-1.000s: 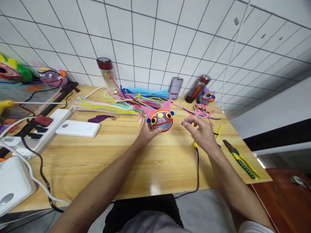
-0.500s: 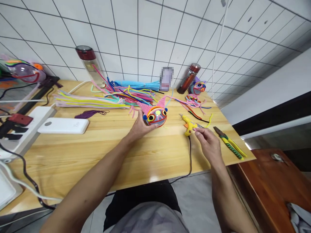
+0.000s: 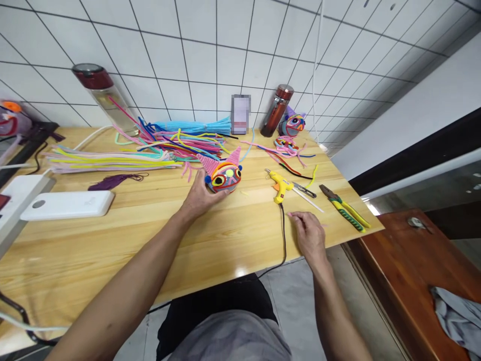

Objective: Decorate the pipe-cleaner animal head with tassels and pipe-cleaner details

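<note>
My left hand (image 3: 201, 196) is wrapped round the left side of an animal-head craft (image 3: 226, 176), its thumb along the bottom. The head has pink pointed ears, round yellow-and-black eyes and red and orange pipe cleaner lines, and is tilted toward me on the table. My right hand (image 3: 308, 231) is closed in a pinch low over the table near its front edge. A small pink tip shows at its fingertips, too small to name surely. Just beyond it lies a yellow glue gun (image 3: 281, 185) with a white glue stick (image 3: 310, 199) and a utility knife (image 3: 305, 189) beside it.
Pliers (image 3: 344, 208) lie at the right. Bundles of pipe cleaners (image 3: 112, 159), a glass bottle (image 3: 108, 100), a red-brown flask (image 3: 277, 111) and a second animal head (image 3: 293, 124) are at the back. A white power bank (image 3: 71, 204) lies left. The glue gun's cord (image 3: 284, 235) hangs over the front edge.
My right hand has drawn back from beside the glue gun toward the table's front edge, still pinched. My left hand keeps hold of the animal head. The view has shifted right.
</note>
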The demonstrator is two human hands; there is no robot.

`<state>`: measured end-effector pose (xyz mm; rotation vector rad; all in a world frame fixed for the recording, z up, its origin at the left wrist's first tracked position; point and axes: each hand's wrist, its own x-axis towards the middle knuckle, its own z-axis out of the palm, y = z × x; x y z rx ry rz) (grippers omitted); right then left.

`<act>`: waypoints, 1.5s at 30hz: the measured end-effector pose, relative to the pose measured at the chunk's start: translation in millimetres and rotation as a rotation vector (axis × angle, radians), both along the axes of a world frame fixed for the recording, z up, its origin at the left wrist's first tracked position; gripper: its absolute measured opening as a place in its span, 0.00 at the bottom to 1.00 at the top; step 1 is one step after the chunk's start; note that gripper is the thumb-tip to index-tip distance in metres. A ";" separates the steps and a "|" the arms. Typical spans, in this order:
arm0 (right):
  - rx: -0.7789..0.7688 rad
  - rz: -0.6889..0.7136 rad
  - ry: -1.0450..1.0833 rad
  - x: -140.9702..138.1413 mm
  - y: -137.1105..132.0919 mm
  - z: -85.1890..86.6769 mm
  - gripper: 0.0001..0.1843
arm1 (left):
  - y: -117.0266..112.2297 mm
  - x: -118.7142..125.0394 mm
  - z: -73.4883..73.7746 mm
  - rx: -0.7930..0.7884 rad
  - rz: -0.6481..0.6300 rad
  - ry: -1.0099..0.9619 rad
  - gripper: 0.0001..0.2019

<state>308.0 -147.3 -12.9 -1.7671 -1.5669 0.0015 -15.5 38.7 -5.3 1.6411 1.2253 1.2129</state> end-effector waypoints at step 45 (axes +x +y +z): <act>-0.006 0.123 0.022 5.5 4.2 8.3 0.13 | 1.9 -4.6 1.0 -0.157 -0.138 0.027 0.41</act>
